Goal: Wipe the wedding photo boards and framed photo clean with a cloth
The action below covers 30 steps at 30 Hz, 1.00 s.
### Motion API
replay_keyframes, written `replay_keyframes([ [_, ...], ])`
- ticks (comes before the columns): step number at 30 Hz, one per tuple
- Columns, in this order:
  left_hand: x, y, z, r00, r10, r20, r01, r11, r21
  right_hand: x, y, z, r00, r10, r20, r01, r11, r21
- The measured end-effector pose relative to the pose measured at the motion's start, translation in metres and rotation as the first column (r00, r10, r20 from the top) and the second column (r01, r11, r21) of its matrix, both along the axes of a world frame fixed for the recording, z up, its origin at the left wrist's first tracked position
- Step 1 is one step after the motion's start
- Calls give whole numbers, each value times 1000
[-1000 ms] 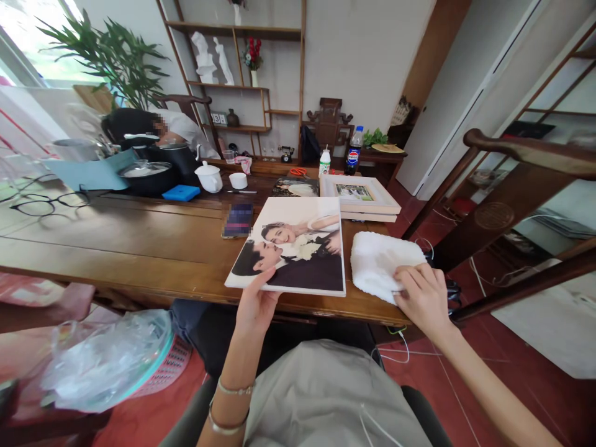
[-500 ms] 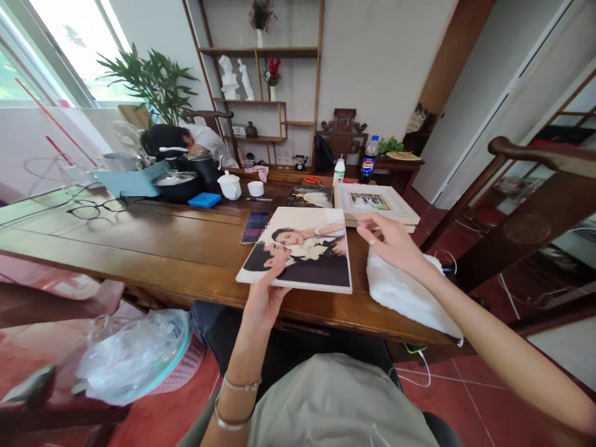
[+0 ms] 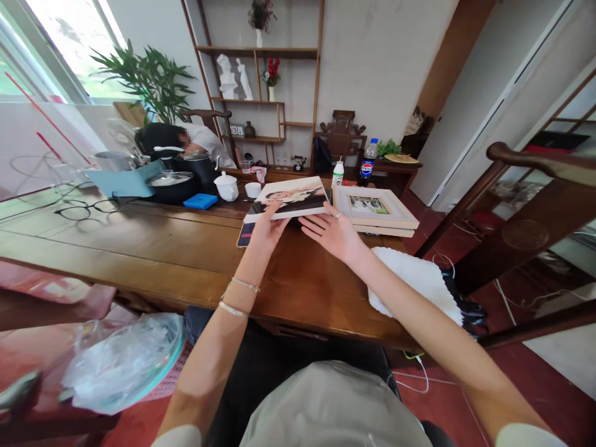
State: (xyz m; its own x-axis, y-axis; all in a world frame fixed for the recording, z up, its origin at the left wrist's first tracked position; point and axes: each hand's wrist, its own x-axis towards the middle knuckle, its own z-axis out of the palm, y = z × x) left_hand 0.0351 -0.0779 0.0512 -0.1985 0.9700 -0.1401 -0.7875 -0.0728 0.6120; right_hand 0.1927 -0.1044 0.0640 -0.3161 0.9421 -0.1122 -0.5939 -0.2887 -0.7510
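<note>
A white-edged photo panel (image 3: 302,194), printed with a picture of two people, is tilted above the far side of the table. My left hand (image 3: 266,233) grips its near edge, thumb on top and fingers underneath. By the panel's near right corner is my right hand (image 3: 336,234), its fingers stretched apart; I cannot tell how firmly it touches the edge. Under the panel's left side a phone (image 3: 245,234) partly shows. To the right, a framed picture (image 3: 375,208) lies on a pale stacked frame. A white cloth (image 3: 412,279) rests at the table's right end, partly behind my right forearm.
Behind are a white drink bottle (image 3: 338,174), a cola bottle (image 3: 367,162), a white lidded pot (image 3: 226,186), a small cup (image 3: 252,190) and a blue box (image 3: 200,201). Glasses (image 3: 77,211) lie left. A person (image 3: 205,139) leans down beyond the table. A bag-lined basket (image 3: 130,360) stands below.
The panel has moved away from me and upward, tilting flatter to my view. My right hand has come left from above the cloth to the panel's near right corner.
</note>
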Motion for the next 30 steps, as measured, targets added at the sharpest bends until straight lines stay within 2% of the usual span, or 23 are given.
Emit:
replay_keyframes([
  [4,13,26,-4,998,-58,7,58,998,10,-32,27,-9,972,-236,-14,235,971,-35],
  [7,18,41,-7,996,-82,-19,82,997,0,-39,55,-13,929,-369,38,371,924,-93],
  [10,16,48,-11,990,-90,-108,93,995,22,-35,76,-13,919,-394,28,395,911,-119],
  [13,11,40,-18,944,-217,-250,233,972,33,-29,87,-13,926,-378,-5,374,919,-124],
  [14,10,36,-22,913,-282,-294,292,956,-11,-28,89,-13,927,-376,-16,371,920,-125],
  [15,9,32,-26,884,-344,-316,326,939,-112,-28,91,-13,926,-376,-26,370,920,-126],
  [17,9,26,-35,884,-388,-261,314,906,-284,-30,94,-15,921,-386,-45,378,916,-133],
  [19,13,27,-42,923,-329,-198,238,895,-378,-32,96,-16,913,-403,-59,392,909,-143],
  [23,30,45,-49,956,-201,-212,106,915,-390,-35,102,-16,901,-429,-70,415,897,-153],
  [30,62,69,-50,970,35,-243,-124,924,-361,-31,111,-10,900,-434,-33,424,892,-158],
])
